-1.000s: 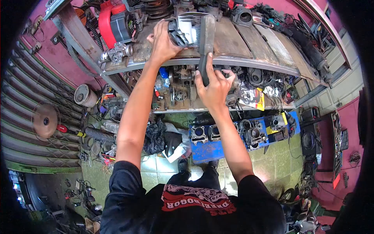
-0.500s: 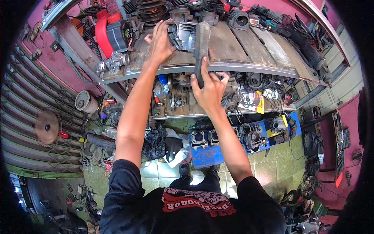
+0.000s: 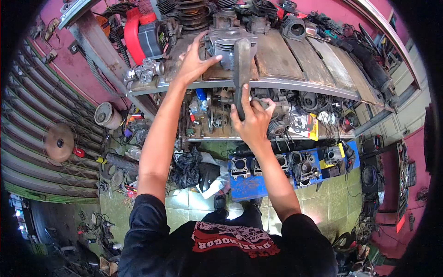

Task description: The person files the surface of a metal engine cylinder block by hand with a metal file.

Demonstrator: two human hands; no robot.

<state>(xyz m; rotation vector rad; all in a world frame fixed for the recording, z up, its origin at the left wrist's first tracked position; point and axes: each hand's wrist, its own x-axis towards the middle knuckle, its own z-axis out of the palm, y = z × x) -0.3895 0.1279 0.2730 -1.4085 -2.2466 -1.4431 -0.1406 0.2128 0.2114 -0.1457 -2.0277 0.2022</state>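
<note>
A finned metal engine cylinder stands on the wooden planks of the bench, its flat face turned up. At its left side is my left hand, fingers at the back corner and thumb across the front, gripping it loosely. In my right hand is a long grey brush with a dark handle. My index finger lies along the handle. The brush's broad back faces me and stands in front of the cylinder's right part; its working side is hidden.
A carburetor sits at the bench's left end, near a red and black container. Engine parts line the back of the bench, including a round-bored housing. Below, cylinder blocks rest on a blue board.
The cylinder has been turned so that its flat face shows on top. My left thumb has swung out toward its front. The right hand and brush sit slightly lower in view.
</note>
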